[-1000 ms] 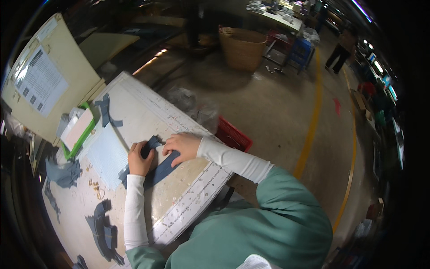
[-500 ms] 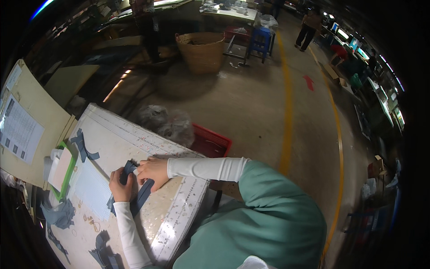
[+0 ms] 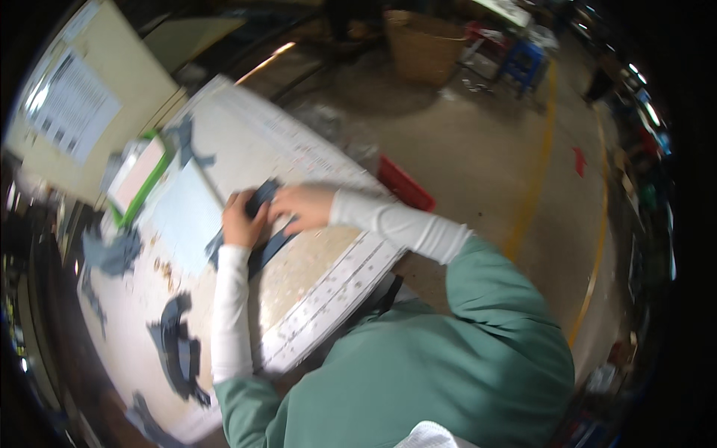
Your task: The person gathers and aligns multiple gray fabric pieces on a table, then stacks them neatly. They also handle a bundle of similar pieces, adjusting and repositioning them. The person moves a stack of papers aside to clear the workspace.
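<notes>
Blue fabric (image 3: 261, 196) sits clamped in the left grip (image 3: 240, 222), the right grip's (image 3: 305, 204) closure unclear.

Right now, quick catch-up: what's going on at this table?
Two bare hands are working dark blue-grey fabric on the table. The left hand grips a fabric bundle between thumb and fingers. The right hand is close beside it, fingers at a fabric strip; blur hides its exact hold. Another fabric pile lies to the left, near a green-rimmed tray.
</notes>
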A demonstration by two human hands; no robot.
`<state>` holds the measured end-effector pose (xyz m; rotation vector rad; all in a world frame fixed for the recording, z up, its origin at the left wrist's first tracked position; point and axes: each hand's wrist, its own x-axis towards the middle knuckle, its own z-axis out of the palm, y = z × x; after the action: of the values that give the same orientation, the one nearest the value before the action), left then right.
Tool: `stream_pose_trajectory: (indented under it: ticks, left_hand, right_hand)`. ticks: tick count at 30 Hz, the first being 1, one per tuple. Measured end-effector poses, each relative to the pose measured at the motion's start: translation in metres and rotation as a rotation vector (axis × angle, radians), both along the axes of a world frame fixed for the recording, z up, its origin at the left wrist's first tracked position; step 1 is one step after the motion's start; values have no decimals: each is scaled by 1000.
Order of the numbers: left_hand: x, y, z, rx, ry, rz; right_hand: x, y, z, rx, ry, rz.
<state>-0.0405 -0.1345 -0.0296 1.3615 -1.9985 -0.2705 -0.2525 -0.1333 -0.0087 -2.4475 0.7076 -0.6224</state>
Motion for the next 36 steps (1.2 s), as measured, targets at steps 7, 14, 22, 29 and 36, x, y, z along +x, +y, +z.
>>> stream_pose_trajectory:
  ticks: [7, 14, 22, 29, 36]
  left_hand:
    - [-1, 5, 6, 27, 19, -6]
    - [-4, 9, 12, 65, 45, -11]
    - [-3, 12, 15, 106, 35, -61]
    - [0, 20, 26, 319, 131, -137]
    - [-2, 33, 29, 151, -11, -171]
  right_hand:
    - [-7, 11, 12, 123, 147, -5]
    - [0, 16, 18, 27, 305, 40]
    - [-4, 7, 15, 185, 140, 76]
    - [7, 9, 6, -235, 56, -190]
    - [-4, 14, -6, -431, 196, -286]
